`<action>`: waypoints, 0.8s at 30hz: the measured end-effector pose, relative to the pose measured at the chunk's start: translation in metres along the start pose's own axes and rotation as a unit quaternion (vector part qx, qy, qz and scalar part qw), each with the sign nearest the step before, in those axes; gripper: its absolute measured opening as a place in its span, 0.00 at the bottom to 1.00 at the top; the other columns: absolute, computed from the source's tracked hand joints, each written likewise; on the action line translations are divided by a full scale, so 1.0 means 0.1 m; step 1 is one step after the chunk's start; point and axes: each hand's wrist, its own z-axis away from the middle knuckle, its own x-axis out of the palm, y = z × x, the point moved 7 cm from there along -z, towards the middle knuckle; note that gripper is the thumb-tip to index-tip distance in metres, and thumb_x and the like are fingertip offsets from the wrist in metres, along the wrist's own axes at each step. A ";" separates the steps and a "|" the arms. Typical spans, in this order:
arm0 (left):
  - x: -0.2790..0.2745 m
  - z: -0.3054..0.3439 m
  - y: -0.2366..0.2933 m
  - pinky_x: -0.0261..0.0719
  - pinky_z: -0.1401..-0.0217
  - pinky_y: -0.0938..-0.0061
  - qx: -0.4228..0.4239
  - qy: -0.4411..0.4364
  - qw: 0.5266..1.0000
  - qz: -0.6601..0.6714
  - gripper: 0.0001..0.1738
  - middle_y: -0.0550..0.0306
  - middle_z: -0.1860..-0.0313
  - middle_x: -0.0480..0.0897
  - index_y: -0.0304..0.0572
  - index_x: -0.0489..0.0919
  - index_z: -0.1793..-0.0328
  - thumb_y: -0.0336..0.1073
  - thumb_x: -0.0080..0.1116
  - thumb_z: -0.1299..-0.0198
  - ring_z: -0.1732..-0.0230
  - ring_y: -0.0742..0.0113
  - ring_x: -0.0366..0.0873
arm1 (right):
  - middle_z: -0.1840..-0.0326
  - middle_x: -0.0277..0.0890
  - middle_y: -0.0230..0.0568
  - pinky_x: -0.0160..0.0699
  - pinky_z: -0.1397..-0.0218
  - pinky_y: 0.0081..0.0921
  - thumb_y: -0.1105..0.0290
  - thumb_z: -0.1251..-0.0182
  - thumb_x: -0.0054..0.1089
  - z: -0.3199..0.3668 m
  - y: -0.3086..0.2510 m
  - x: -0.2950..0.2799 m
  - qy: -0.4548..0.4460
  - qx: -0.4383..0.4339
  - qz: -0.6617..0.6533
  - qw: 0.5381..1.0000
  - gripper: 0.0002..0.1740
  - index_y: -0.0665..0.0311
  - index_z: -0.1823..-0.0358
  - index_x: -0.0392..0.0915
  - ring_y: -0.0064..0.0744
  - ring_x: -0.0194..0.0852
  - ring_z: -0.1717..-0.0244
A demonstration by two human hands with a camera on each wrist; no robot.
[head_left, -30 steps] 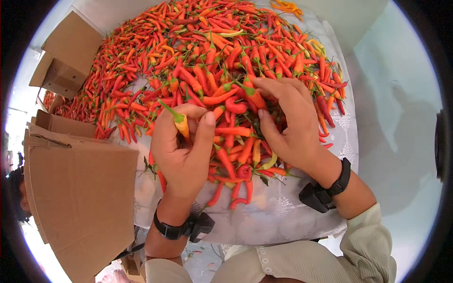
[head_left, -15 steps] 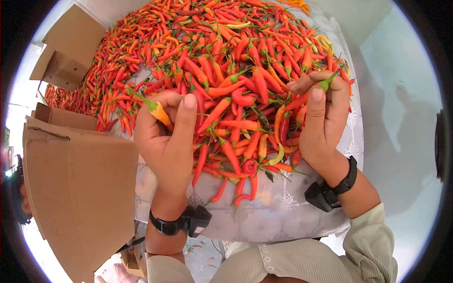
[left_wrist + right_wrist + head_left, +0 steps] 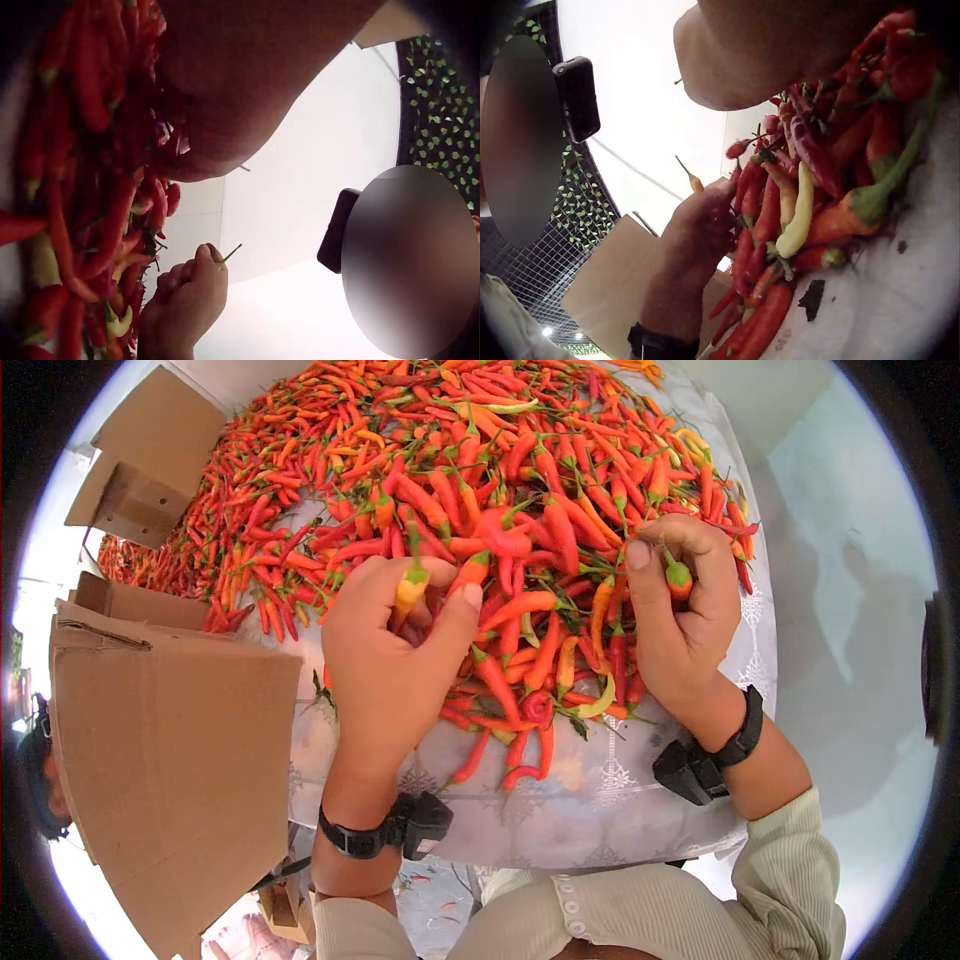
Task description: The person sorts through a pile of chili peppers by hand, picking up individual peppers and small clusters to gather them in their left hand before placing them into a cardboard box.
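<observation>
My left hand point(image 3: 390, 640) holds a yellow-orange chili pepper point(image 3: 409, 596), its green stem pointing up, over the near left of the pile. An orange-red chili point(image 3: 472, 572) shows right beside that hand's thumb tip. At the pile's right side, my right hand point(image 3: 690, 615) holds a chili with a green cap point(image 3: 679, 575) between curled fingers and thumb; most of its body is hidden. A blurred red chili point(image 3: 505, 538) is between the hands. Under both lies a big heap of red and orange chilies point(image 3: 560, 490).
A patterned pale cloth point(image 3: 590, 820) covers the table beneath the heap. On the left stand a large cardboard box point(image 3: 180, 760) and raised cardboard flaps point(image 3: 150, 470). A pale wall point(image 3: 840, 620) rises on the right. A yellow-green chili point(image 3: 598, 698) lies at the pile's near edge.
My right hand went from the middle of the pile out to the right with a chili. My left hand moved left, then back right, keeping the yellow-orange chili.
</observation>
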 end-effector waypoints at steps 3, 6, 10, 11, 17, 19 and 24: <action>-0.01 0.00 -0.04 0.61 0.75 0.86 -0.019 -0.002 0.994 0.107 0.08 0.69 0.74 0.71 0.36 0.80 0.62 0.31 0.67 0.45 0.76 0.86 0.64 | 0.60 0.76 0.37 0.73 0.54 0.20 0.77 0.34 0.57 0.00 0.03 -0.01 -0.003 0.018 -0.004 1.000 0.08 0.66 0.54 0.74 0.24 0.75 0.60; 0.01 0.01 -0.04 0.62 0.74 0.87 -0.034 -0.016 0.983 0.179 0.07 0.69 0.72 0.73 0.36 0.79 0.60 0.30 0.65 0.42 0.74 0.87 0.65 | 0.59 0.77 0.38 0.73 0.53 0.22 0.76 0.33 0.57 -0.01 0.03 -0.01 0.000 0.019 -0.001 1.000 0.08 0.66 0.54 0.75 0.25 0.76 0.59; 0.01 0.02 0.01 0.64 0.72 0.87 -0.056 -0.026 0.967 0.246 0.06 0.68 0.71 0.76 0.36 0.78 0.59 0.28 0.63 0.41 0.73 0.85 0.67 | 0.59 0.78 0.39 0.74 0.52 0.23 0.73 0.31 0.56 -0.02 0.03 -0.01 0.000 0.012 0.020 1.000 0.08 0.66 0.53 0.76 0.26 0.76 0.59; 0.00 0.03 0.01 0.64 0.71 0.87 -0.049 -0.028 0.969 0.242 0.07 0.67 0.70 0.76 0.36 0.78 0.59 0.28 0.63 0.41 0.72 0.85 0.67 | 0.59 0.78 0.40 0.74 0.52 0.23 0.73 0.31 0.56 -0.02 0.04 0.00 -0.005 0.020 0.016 1.000 0.08 0.67 0.54 0.76 0.26 0.76 0.59; -0.03 0.02 0.02 0.66 0.67 0.85 0.025 -0.010 0.987 0.157 0.10 0.62 0.61 0.74 0.36 0.77 0.56 0.29 0.63 0.42 0.67 0.80 0.69 | 0.61 0.77 0.41 0.74 0.56 0.23 0.74 0.32 0.56 -0.01 0.04 0.03 -0.030 0.031 0.005 0.999 0.08 0.66 0.54 0.76 0.27 0.77 0.61; -0.03 0.01 0.01 0.67 0.66 0.83 0.067 0.008 0.989 0.131 0.10 0.59 0.59 0.74 0.36 0.77 0.55 0.28 0.63 0.43 0.67 0.77 0.69 | 0.63 0.77 0.41 0.74 0.58 0.23 0.75 0.33 0.56 -0.01 -0.01 0.03 -0.048 0.019 0.022 0.998 0.09 0.65 0.53 0.77 0.26 0.78 0.62; 0.02 0.07 0.26 0.72 0.67 0.73 0.162 -0.005 0.986 -0.032 0.13 0.54 0.59 0.76 0.38 0.77 0.54 0.30 0.64 0.44 0.66 0.66 0.74 | 0.66 0.79 0.40 0.75 0.65 0.23 0.76 0.35 0.57 0.02 -0.13 0.04 -0.068 -0.010 -0.023 0.997 0.11 0.63 0.52 0.78 0.28 0.79 0.69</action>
